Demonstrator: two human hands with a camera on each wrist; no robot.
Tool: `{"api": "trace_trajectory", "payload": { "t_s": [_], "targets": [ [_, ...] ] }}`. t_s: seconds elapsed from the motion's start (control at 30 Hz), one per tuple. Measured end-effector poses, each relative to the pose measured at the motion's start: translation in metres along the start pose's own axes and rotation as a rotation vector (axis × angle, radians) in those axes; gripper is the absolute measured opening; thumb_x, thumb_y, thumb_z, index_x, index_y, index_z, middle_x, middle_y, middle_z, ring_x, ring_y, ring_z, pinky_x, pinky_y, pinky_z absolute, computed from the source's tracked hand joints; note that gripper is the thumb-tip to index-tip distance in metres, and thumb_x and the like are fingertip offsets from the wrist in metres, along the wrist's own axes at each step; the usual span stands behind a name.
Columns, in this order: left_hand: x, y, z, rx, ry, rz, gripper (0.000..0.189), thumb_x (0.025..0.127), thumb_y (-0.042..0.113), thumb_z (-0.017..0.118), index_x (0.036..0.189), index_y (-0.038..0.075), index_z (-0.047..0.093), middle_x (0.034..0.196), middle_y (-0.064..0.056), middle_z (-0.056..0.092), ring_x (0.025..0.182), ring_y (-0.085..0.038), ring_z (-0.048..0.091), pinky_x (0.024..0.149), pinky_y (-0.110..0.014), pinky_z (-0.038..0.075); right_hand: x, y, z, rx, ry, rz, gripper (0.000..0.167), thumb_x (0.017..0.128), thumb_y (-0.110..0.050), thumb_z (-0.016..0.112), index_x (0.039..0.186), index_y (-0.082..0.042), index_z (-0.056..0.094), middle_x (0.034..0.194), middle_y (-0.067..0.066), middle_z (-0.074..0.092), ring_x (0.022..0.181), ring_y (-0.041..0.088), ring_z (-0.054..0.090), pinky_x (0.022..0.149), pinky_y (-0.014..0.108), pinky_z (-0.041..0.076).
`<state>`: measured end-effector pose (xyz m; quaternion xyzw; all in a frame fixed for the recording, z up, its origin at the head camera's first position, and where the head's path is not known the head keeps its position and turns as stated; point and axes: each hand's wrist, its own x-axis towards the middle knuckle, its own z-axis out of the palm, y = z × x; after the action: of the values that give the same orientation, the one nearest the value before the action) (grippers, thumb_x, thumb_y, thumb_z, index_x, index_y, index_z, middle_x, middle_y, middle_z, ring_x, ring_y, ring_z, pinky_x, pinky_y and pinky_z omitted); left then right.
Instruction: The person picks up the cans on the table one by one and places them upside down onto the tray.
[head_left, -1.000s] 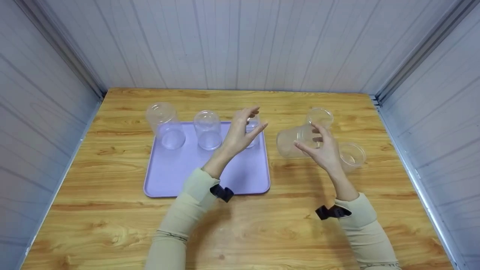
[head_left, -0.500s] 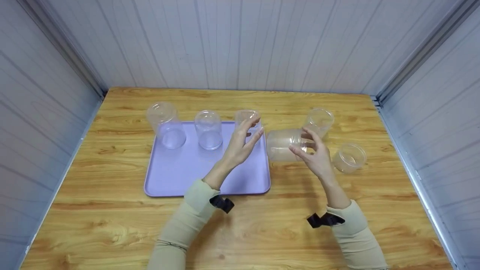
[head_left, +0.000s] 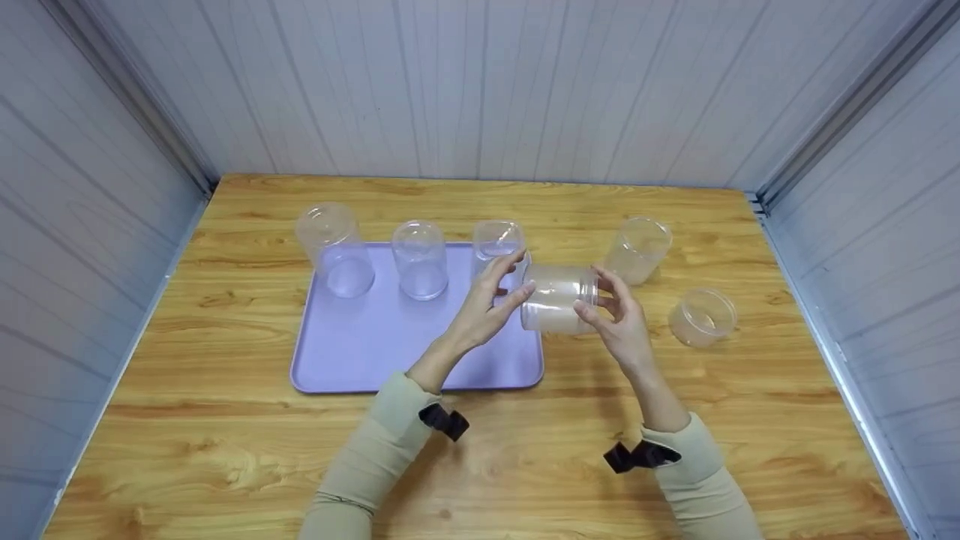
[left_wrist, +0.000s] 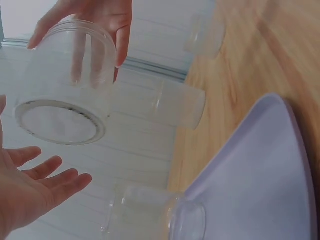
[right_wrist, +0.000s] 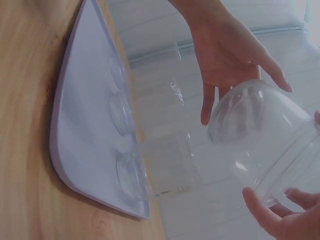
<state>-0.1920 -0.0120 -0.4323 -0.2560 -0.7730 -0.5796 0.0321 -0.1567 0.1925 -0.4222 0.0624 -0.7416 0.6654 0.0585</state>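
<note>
My right hand (head_left: 624, 322) grips a clear plastic jar (head_left: 559, 298) round its threaded mouth end. The jar is held in the air on its side, base toward the left, over the tray's right edge. My left hand (head_left: 480, 307) is beside the base with fingers spread and thumb apart. In the left wrist view a gap shows between the left fingers (left_wrist: 55, 180) and the jar's base (left_wrist: 60, 124). Three more clear jars stand along the back of the purple tray (head_left: 375, 352): a left one (head_left: 337, 251), a middle one (head_left: 420, 259) and a right one (head_left: 496, 236), partly behind my left hand.
To the right on the wooden table (head_left: 525, 465) stand two further clear containers, a taller jar (head_left: 639, 251) and a shorter one (head_left: 703, 317) nearer me. Pale panel walls (head_left: 480, 90) enclose the table at the back and sides.
My right hand has brought the jar leftward and slightly nearer me, from above the table to the tray's right edge beside my left hand. My left hand has shifted only a little.
</note>
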Motion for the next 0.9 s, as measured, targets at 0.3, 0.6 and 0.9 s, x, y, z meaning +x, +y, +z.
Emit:
{"api": "trace_trajectory", "payload": {
  "t_s": [0.3, 0.6, 0.9],
  "targets": [
    [-0.006, -0.006, 0.005, -0.091, -0.059, -0.05, 0.065, 0.087, 0.04, 0.05, 0.139, 0.01, 0.025, 0.134, -0.013, 0.032, 0.117, -0.027, 0.037, 0.083, -0.039, 0.042, -0.005, 0.006, 0.005, 0.155, -0.042, -0.021, 0.056, 0.08, -0.001, 0.057, 0.131, 0.005, 0.034, 0.119, 0.015, 0.043, 0.098, 0.021, 0.05, 0.078, 0.025, 0.045],
    [-0.013, 0.011, 0.003, -0.236, -0.107, -0.098, 0.061, 0.085, 0.016, 0.051, 0.137, 0.0, 0.023, 0.134, -0.02, 0.028, 0.115, -0.034, 0.04, 0.079, -0.037, 0.046, -0.009, 0.01, 0.008, 0.238, -0.066, 0.011, 0.059, 0.081, -0.004, 0.058, 0.133, 0.006, 0.03, 0.126, 0.018, 0.039, 0.108, 0.022, 0.047, 0.087, 0.027, 0.042],
    [-0.017, 0.021, 0.001, -0.379, -0.109, -0.1, 0.061, 0.083, 0.01, 0.052, 0.134, -0.007, 0.023, 0.123, -0.023, 0.033, 0.108, -0.032, 0.044, 0.077, -0.036, 0.048, -0.012, 0.015, 0.011, 0.304, -0.094, 0.0, 0.062, 0.081, -0.011, 0.062, 0.132, 0.005, 0.03, 0.122, 0.016, 0.043, 0.112, 0.021, 0.045, 0.092, 0.028, 0.039]
  ]
}}
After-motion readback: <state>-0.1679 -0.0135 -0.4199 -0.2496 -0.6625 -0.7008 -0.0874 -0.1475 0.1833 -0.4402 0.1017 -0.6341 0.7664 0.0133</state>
